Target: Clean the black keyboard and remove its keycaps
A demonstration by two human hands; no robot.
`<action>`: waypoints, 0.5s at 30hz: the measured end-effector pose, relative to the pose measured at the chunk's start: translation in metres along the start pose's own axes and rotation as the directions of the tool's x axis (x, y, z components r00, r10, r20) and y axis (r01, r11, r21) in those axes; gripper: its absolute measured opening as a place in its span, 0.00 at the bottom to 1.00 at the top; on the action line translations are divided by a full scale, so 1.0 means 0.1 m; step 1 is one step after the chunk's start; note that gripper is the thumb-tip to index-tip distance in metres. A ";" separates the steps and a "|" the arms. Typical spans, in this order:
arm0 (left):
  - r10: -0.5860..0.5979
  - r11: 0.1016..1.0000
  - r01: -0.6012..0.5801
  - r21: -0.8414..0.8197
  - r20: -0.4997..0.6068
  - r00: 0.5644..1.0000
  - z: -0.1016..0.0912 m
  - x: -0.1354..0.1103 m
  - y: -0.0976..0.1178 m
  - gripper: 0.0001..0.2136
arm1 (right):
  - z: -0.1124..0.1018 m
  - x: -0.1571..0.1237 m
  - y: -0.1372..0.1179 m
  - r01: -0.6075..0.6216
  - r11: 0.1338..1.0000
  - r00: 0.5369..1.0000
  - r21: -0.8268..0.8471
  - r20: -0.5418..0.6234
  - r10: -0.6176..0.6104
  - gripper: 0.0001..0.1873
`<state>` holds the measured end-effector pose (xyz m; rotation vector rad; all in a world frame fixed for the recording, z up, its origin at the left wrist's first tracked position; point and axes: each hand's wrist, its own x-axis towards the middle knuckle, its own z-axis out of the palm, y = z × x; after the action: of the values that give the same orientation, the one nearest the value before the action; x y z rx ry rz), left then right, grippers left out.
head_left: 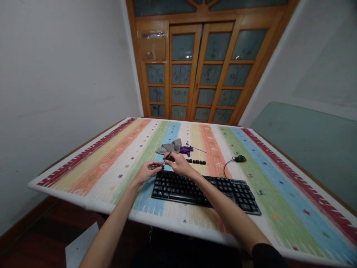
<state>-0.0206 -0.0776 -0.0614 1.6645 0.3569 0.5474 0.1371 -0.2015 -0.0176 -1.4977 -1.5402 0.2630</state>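
Observation:
Just above the top left corner of a black keyboard (181,182), my two hands meet at the fingertips. My left hand (146,172) pinches a small black keycap (163,167). Closed round a thin dark stick-like tool (168,155), my right hand (178,163) points it down at the keycap; the tool's exact kind is too small to tell. Several loose black keycaps (197,162) lie in a row right of my right hand, some of the row hidden behind it. My right forearm covers part of the keyboard.
Beyond my hands lie a crumpled grey cloth (169,147), a purple cloth (186,149) and a thin rod (200,150). The keyboard's coiled cable (239,159) rests to the right. A striped cloth covers the table (106,163). Wooden glass-paned doors (195,74) stand behind.

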 end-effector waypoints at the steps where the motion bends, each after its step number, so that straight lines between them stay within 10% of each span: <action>1: 0.013 0.999 -0.013 0.048 0.013 1.000 0.00 0.01 0.01 0.18 | 0.00 0.00 0.01 -0.004 1.000 1.000 -0.006 -0.001 0.004 0.04; 10: 0.304 0.803 -0.347 0.485 0.167 0.938 -0.09 0.13 0.14 0.08 | -0.01 -0.02 -0.02 -0.059 0.991 0.998 -0.121 -0.018 0.058 0.03; 15: 0.306 0.688 -0.297 0.662 0.107 0.946 -0.14 0.29 0.08 0.07 | 0.01 -0.06 0.05 -0.115 0.976 0.993 -0.183 -0.059 0.105 0.04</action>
<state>-0.0043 -0.0516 -0.0477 2.4630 0.3045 0.7269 0.1386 -0.2050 -0.0250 -1.7265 -1.4775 0.1479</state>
